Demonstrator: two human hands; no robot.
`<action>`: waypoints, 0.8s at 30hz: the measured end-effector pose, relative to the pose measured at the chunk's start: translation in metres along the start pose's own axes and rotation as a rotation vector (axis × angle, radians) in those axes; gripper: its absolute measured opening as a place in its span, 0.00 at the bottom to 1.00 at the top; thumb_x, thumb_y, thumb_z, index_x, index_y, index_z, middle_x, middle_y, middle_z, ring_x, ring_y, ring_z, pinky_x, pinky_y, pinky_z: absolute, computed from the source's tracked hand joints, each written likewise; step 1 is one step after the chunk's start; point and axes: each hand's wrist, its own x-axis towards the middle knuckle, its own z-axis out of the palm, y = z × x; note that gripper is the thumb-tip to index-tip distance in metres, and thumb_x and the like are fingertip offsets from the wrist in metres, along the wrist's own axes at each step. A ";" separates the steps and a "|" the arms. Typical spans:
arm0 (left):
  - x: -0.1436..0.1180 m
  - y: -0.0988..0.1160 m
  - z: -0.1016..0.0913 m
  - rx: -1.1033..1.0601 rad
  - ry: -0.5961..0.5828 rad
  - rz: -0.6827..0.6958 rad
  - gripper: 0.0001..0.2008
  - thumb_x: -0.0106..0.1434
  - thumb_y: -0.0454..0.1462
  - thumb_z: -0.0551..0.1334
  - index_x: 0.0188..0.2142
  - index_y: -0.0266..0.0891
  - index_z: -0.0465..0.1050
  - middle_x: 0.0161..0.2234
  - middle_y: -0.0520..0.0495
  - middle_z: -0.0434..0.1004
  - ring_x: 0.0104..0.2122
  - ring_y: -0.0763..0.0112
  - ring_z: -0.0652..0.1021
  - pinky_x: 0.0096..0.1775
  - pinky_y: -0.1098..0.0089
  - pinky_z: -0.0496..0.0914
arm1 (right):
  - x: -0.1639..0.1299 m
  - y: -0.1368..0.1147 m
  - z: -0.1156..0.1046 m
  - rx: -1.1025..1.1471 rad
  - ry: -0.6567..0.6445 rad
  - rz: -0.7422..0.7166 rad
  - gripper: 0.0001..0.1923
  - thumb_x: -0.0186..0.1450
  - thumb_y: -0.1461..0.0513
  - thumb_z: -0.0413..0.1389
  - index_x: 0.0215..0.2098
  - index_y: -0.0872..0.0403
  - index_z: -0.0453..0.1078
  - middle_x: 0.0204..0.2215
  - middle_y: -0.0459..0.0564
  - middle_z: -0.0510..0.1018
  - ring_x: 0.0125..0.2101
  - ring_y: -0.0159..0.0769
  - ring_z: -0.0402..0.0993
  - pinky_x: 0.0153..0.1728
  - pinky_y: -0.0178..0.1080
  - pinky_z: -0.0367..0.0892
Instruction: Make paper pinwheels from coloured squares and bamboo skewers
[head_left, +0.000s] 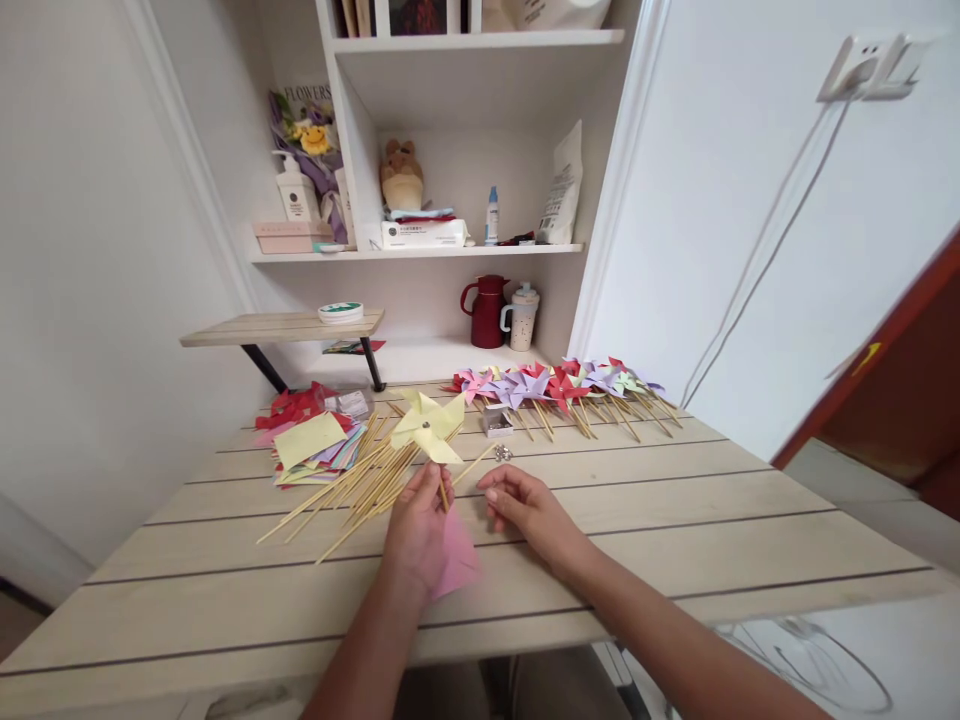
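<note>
A pale yellow paper pinwheel [427,425] with a metal pin at its centre stands upright in my left hand [417,525], whose thumb and fingers are closed round its stick. Beneath that hand lies a pink paper square [455,560], partly hidden by it. My right hand [529,508] is beside the left, just over the table, loosely curled with its fingers apart and nothing visible in them. Close beyond its fingertips is a small heap of metal fasteners [503,453]. Several wooden sticks [367,480] lie spread left of the pinwheel.
Several finished pinwheels [555,385] lie along the table's back right. A small open box [496,421] stands near them. Coloured paper squares [311,442] are stacked at left, by red paper pieces [300,405]. Behind are a small riser [281,328], a dark red jug [489,312] and a cup [524,318].
</note>
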 end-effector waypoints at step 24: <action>-0.006 -0.028 0.017 -0.061 -0.098 -0.195 0.07 0.56 0.34 0.72 0.34 0.32 0.79 0.32 0.45 0.80 0.30 0.74 0.78 0.33 0.75 0.73 | 0.007 0.013 0.001 -0.156 0.009 -0.088 0.09 0.58 0.58 0.62 0.26 0.54 0.69 0.20 0.41 0.69 0.22 0.30 0.62 0.25 0.34 0.59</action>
